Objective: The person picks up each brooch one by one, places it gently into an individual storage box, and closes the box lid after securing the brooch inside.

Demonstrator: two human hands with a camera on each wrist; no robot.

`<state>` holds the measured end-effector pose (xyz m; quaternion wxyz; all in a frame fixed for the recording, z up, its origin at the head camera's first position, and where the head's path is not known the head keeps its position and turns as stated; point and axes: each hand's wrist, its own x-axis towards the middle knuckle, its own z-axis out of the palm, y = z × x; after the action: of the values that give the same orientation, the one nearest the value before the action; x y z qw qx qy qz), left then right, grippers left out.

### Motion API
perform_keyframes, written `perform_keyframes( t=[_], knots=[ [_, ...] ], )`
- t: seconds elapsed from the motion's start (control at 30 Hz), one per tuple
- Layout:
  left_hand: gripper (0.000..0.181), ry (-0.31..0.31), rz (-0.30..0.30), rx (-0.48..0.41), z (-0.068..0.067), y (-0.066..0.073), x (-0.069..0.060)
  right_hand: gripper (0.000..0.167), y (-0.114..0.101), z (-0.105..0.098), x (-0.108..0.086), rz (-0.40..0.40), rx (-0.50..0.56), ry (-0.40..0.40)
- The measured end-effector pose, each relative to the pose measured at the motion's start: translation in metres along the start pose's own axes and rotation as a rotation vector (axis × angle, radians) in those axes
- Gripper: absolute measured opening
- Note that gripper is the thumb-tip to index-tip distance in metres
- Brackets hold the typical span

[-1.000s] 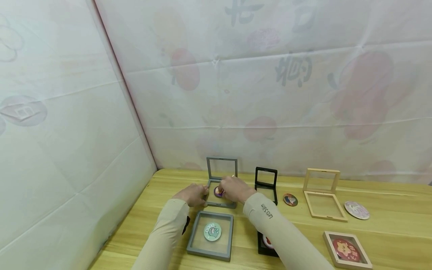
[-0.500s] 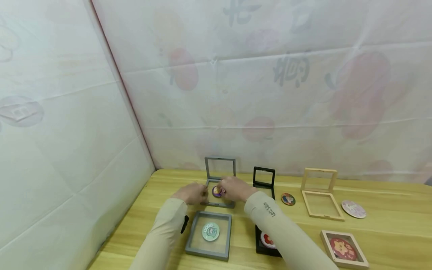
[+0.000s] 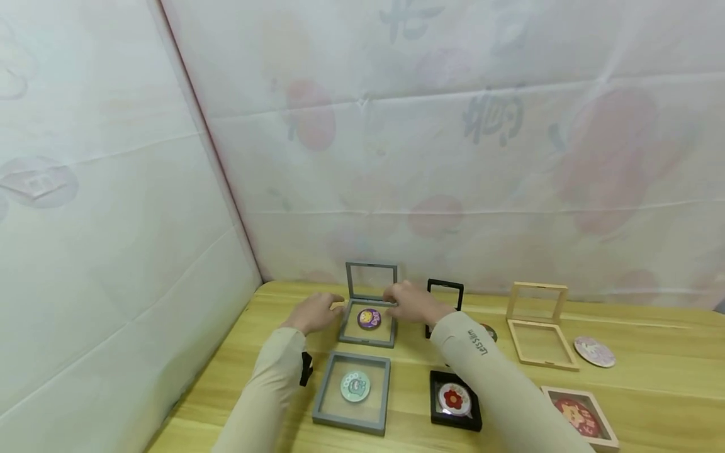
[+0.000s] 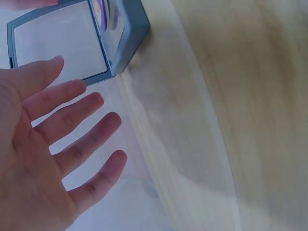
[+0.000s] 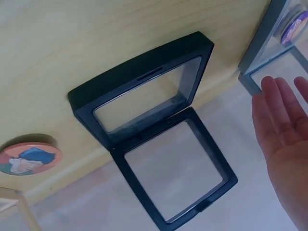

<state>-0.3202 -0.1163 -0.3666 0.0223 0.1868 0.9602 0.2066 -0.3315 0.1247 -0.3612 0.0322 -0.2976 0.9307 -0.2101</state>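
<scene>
A grey display frame lies unfolded near the back wall, its lid standing up. A round purple badge with a yellow figure rests on the clear film of its base; the left wrist view catches only the badge's edge. My left hand hovers beside the frame's left side, fingers spread and holding nothing. On the right side, my right hand is by the lid hinge with extended fingers; whether it touches the frame I cannot tell.
Nearer me lie a closed grey frame with a green badge and a black one with a red flower badge. Rightward are an open black frame, an orange-rimmed badge, an open beige frame, a pale badge and a closed beige frame.
The right hand has let go of the purple badge, which now lies in the frame, and moved right. The left hand has drawn off the frame's left edge, slightly leftward.
</scene>
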Motion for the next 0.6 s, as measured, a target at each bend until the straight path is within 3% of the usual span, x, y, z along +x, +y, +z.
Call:
perform_keyframes(
  t=[0.27, 0.47, 0.6],
  knots=[
    [0.048, 0.057, -0.045, -0.089, -0.004, 0.005, 0.007, 0.024, 0.007, -0.008, -0.005, 0.085, 0.096, 0.067],
    [0.053, 0.040, -0.076, -0.100, -0.003, 0.006, 0.009, 0.029, 0.007, -0.010, -0.006, 0.131, 0.144, 0.083],
    [0.052, 0.039, -0.081, -0.096, -0.002, 0.006, 0.012, 0.024, 0.007, -0.011, -0.004, 0.125, 0.117, 0.089]
  ],
)
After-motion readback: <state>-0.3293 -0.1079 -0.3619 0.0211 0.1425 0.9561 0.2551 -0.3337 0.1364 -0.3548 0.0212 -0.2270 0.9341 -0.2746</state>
